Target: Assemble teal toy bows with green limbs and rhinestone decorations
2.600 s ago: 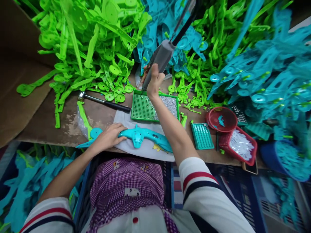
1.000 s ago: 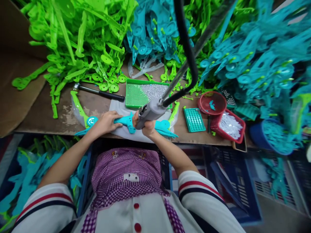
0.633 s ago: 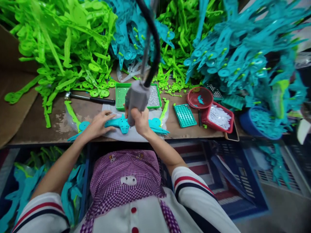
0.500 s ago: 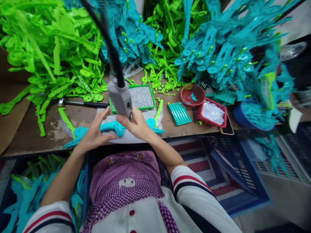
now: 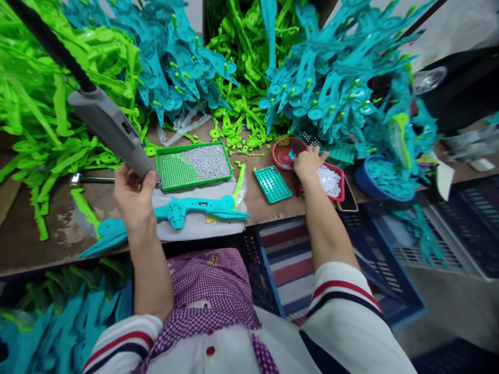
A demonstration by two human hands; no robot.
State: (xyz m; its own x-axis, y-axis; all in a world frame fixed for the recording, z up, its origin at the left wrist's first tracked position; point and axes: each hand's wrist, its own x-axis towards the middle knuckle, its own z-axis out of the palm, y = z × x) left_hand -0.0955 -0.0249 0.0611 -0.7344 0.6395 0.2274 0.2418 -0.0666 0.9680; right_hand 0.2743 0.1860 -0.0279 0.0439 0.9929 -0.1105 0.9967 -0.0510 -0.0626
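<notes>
Centrally, a teal plastic part [image 5: 177,212] is laid across a white cloth [image 5: 187,231] at the near edge of the worktop [image 5: 268,210]. Above its left portion, a grey tool [image 5: 111,130] is gripped in the left hand [image 5: 135,197], the fingers being closed around its lower end, beside the green tray [image 5: 175,171]. At right, the right hand [image 5: 311,162] is positioned over the red basket [image 5: 343,186] of white pieces [image 5: 329,182]; whether anything is pinched by its fingers cannot be told. At the far side, green parts [image 5: 241,52] and teal parts [image 5: 319,83] are heaped.
</notes>
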